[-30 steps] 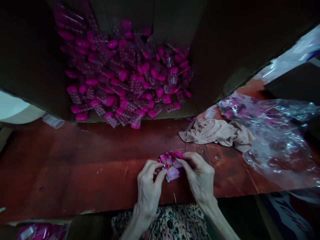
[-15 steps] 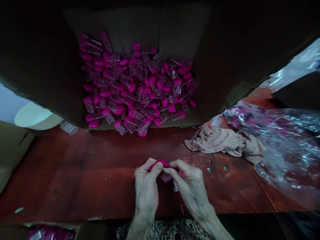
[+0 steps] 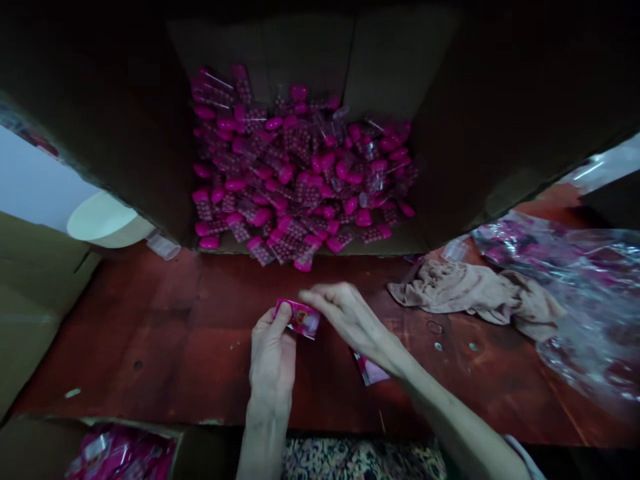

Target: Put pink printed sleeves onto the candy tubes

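Observation:
A small pink printed packet (image 3: pixel 304 320) is pinched between the thumb and fingers of my left hand (image 3: pixel 273 350), above the red table. My right hand (image 3: pixel 345 313) is just right of the packet's upper edge, its fingers closed together; what they hold, if anything, is too small to make out. Another pink and clear packet (image 3: pixel 371 371) lies on the table, partly under my right forearm. Behind my hands, a cardboard box (image 3: pixel 385 73) on its side holds a heap of clear bottles with bright pink caps (image 3: pixel 300 193).
A beige cloth (image 3: pixel 465 287) lies on the right, beside a clear plastic bag (image 3: pixel 595 300) with pink items. At the left stand a pale round container (image 3: pixel 107 223) and a clear cup (image 3: pixel 163 247). A lower-left box holds pink packets (image 3: pixel 120 457). The table (image 3: pixel 165 347) is red.
My hands have moved apart. The bunched pink thing between them is no longer seen; a flat packet shows in my left hand. Another packet is visible below my right forearm. The view has shifted left.

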`<state>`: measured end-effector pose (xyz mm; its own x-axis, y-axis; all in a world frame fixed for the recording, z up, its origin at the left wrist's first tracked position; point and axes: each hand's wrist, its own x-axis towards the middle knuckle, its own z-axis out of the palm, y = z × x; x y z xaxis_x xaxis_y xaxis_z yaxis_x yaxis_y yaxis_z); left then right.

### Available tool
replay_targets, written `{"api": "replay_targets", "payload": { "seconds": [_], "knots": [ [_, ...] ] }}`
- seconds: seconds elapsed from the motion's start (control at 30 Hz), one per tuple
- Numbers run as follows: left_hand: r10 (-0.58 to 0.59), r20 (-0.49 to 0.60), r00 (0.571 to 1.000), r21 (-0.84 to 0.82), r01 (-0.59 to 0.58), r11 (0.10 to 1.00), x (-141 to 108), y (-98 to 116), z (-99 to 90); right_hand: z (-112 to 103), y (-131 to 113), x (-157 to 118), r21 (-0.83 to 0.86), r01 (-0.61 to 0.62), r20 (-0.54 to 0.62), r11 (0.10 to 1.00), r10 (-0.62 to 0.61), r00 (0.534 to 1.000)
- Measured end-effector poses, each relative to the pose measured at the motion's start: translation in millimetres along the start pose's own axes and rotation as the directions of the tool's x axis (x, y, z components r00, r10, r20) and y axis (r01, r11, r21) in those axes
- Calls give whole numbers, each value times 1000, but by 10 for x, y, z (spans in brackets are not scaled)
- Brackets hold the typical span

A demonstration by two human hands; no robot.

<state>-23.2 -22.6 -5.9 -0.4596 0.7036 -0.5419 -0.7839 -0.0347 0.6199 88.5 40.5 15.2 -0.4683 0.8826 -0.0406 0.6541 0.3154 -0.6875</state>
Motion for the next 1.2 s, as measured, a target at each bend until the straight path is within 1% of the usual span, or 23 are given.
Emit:
{"api": "replay_targets", "payload": {
  "seconds": [0.1,0.2,0.3,0.37,0.47,0.57,0.6,0.67,0.7,0.73,0.77,0.83,0.93,1.0,1.07,1.2],
  "knots": [
    [59,-59,996,-52,-62,997,60,61,-24,110,-14,391,-88,-155,-124,984,144,982],
    [89,-88,992,-92,-97,991,85,121,-54,249,2,646,-142,-270,-204,952,239,949],
    [87,-102,991,-121,-99,988,73,168,-62,317,5,738,-154,-329,-245,932,286,926],
    [76,-109,991,-145,-92,985,63,195,-48,295,10,722,-147,-347,-263,926,302,916],
    [41,-134,990,-184,-66,981,72,224,-11,191,41,600,-119,-331,-285,936,287,914],
    [-14,-174,985,-216,-24,976,102,232,24,65,48,364,-44,-262,-282,964,239,929],
    [-30,-184,982,-224,-12,975,109,230,34,29,30,263,-9,-225,-264,974,215,940],
    [-46,-193,980,-237,-1,972,111,221,56,-25,-41,46,94,-140,-187,986,156,970],
    [-49,-191,980,-240,2,971,106,216,69,-41,-90,-61,176,-96,-124,980,119,985],
    [-51,-184,982,-241,5,971,96,212,83,-50,-141,-162,335,-62,-56,940,85,995],
    [-54,-174,983,-239,11,971,84,209,98,-51,-190,-253,438,-62,-13,897,75,997],
    [-67,-154,986,-233,30,972,57,203,131,-30,-265,-392,510,-78,1,856,90,996],
    [-90,-138,986,-221,58,974,25,191,170,39,-291,-499,465,-107,-51,879,147,988],
    [-89,-131,987,-207,61,976,13,171,179,82,-271,-525,443,-124,-53,888,164,985],
    [-55,-121,991,-191,31,981,8,143,172,106,-252,-539,415,-125,-58,901,164,985],
    [38,-99,994,-166,-54,985,6,81,140,101,-256,-568,333,-83,-130,939,133,983]
  ]
}}
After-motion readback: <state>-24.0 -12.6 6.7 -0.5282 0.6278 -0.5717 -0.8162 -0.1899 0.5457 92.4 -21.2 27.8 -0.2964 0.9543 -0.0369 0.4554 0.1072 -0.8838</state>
